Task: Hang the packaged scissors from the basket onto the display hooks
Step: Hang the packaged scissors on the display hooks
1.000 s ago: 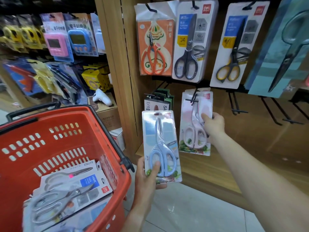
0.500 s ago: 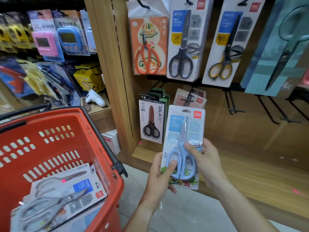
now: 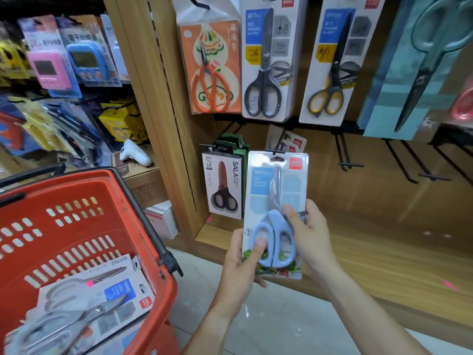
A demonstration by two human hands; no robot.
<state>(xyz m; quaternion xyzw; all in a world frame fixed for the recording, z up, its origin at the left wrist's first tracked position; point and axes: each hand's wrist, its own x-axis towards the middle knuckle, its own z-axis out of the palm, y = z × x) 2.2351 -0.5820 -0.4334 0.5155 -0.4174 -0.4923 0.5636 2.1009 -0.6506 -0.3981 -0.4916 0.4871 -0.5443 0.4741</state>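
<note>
1. Since a second ago, the right hand (image 3: 311, 235) is no longer up at the pink pack on the hook; it is now gripping the blue scissors pack (image 3: 277, 213) together with the left hand (image 3: 244, 262).
2. Both hands are pinching the pack's lower half, thumbs on the front, left on the left edge, right on the right.
3. Its long axis is standing nearly upright, hang hole on top, just under the loaded hook (image 3: 277, 151), so the lift looks short.
4. The pack is showing pale blue handles under clear plastic; more packs are lying in the red basket (image 3: 76, 201).
</note>
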